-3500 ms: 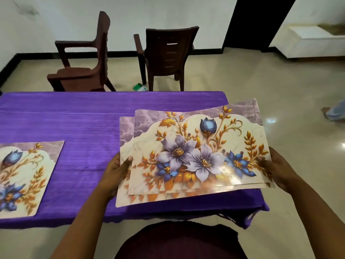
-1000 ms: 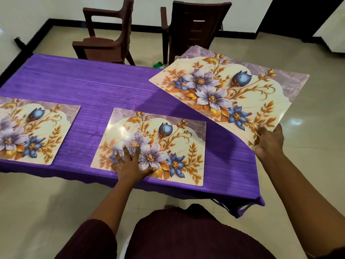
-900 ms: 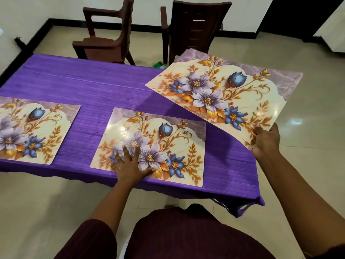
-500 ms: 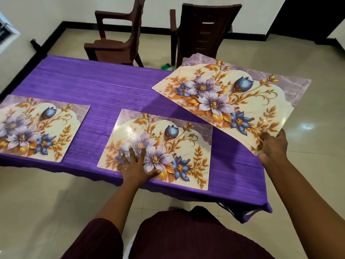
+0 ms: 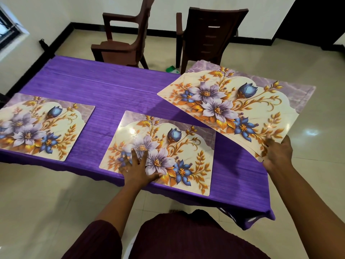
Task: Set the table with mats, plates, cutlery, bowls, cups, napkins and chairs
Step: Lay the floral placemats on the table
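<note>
Two floral mats lie flat on the purple-clothed table: one mat at the near left, a second mat near the front middle. My left hand presses flat on the second mat's near edge, fingers spread. My right hand grips the near corner of a stack of mats, held tilted in the air above the table's right end.
Two dark brown plastic chairs stand beyond the table's far edge, one chair side-on and another chair with its back to me. A small green object lies on the tiled floor. A window is at the far left.
One mat from the stack I held in both hands now lies on the table under my left hand. Over the last second the raised stack has shifted only slightly.
</note>
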### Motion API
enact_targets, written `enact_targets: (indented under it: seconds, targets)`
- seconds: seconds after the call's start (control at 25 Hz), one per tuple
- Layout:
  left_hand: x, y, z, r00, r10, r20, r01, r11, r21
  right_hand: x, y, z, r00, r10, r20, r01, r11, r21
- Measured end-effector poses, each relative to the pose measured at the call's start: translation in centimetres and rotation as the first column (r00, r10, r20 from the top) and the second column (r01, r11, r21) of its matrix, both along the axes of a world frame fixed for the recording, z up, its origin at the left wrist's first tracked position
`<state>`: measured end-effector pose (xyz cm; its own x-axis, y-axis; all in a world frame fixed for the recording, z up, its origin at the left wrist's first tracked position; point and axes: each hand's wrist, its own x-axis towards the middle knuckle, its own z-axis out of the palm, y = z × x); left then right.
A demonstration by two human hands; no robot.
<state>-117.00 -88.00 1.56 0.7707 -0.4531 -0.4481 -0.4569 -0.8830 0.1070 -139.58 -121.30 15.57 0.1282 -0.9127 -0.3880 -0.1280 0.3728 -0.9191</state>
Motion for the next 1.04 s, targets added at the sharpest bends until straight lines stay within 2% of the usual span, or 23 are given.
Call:
enact_targets:
  seconds: [1.04]
  targets:
    - [0.2,0.6,0.8,1.000,-0.019,0.024,0.019,0.999,0.026,0.3,1.0,-0.4,0.999,-0.032,0.009,0.032,0.999,0.015]
